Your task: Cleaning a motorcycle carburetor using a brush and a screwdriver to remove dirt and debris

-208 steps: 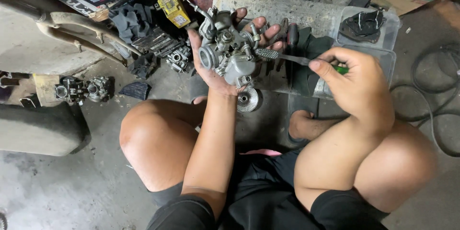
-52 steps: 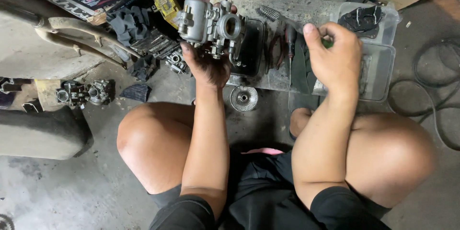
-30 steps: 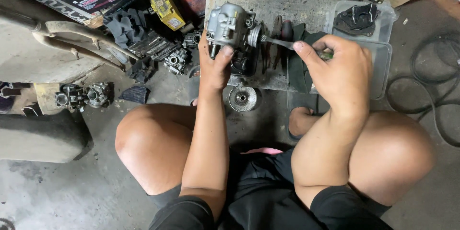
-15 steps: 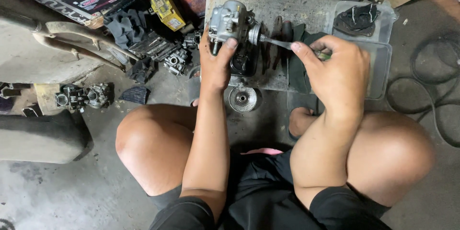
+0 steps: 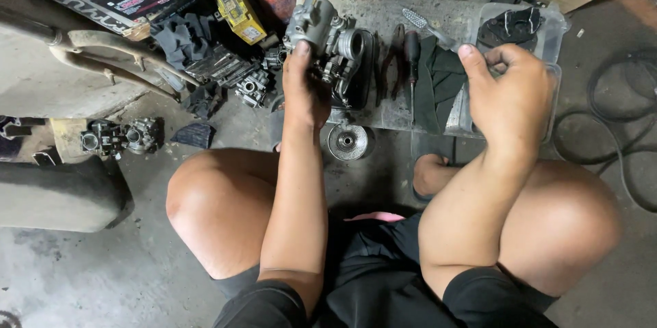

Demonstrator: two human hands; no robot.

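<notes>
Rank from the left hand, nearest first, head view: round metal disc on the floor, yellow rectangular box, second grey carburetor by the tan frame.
From left hand:
1. Round metal disc, just below-right of the wrist.
2. Yellow rectangular box, up-left.
3. Second grey carburetor, far left on the floor.

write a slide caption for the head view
Squatting person's left hand grips a grey carburetor while the right hand hovers over a clear plastic tray.

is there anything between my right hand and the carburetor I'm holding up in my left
Nothing blocks it. The right hand is apart from the carburetor in the left hand; only pliers and a screwdriver lie flat on the board below.
</notes>
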